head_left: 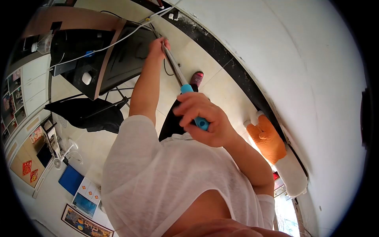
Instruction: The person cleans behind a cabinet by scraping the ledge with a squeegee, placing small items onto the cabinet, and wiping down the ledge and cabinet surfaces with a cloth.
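Head view: white shirt nearest. Pole slants over the floor, left hand wrapped round its shaft, right hand curled about the blue grip. I judge the step as two-handed steadying; far end unclear, so the next move calls for firm holds.

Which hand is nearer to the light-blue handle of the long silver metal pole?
Right. The right hand is curled around the light-blue handle; the left hand holds the silver metal pole farther along, away from the handle.
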Action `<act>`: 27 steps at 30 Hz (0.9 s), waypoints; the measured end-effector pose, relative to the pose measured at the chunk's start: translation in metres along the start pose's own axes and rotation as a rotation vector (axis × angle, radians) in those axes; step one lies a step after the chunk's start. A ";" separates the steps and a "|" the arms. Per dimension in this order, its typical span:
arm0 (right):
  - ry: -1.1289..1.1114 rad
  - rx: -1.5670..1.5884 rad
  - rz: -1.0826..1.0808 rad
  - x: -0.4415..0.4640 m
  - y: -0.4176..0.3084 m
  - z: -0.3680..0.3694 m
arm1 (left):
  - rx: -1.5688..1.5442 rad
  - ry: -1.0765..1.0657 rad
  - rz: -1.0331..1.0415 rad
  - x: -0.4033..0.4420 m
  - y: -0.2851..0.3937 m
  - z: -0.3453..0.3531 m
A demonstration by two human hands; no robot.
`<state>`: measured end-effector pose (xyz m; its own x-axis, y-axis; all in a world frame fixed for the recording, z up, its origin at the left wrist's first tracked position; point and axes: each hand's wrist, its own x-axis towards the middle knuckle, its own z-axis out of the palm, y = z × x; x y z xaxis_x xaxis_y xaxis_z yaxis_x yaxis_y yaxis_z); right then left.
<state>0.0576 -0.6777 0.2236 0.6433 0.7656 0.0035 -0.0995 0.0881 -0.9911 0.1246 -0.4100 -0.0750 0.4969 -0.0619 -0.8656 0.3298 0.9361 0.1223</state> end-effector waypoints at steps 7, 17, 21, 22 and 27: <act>0.220 0.165 0.011 -0.031 0.014 0.021 | 0.480 0.144 0.189 -0.009 -0.016 0.013; 0.366 0.261 0.028 -0.062 0.005 0.035 | 0.534 0.248 0.164 -0.012 -0.033 0.024; 0.459 0.456 0.046 -0.080 0.004 0.048 | 0.611 0.267 0.191 -0.027 -0.050 0.030; 0.484 0.440 0.047 -0.085 0.006 0.051 | 0.614 0.263 0.193 -0.025 -0.053 0.027; 0.572 0.417 0.040 -0.114 0.001 0.063 | 0.600 0.255 0.191 -0.035 -0.083 0.027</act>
<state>-0.0637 -0.7246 0.2301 0.9196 0.3282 -0.2159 -0.3402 0.3907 -0.8554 0.1010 -0.4951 -0.0416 0.4097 0.2377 -0.8807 0.6800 0.5640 0.4685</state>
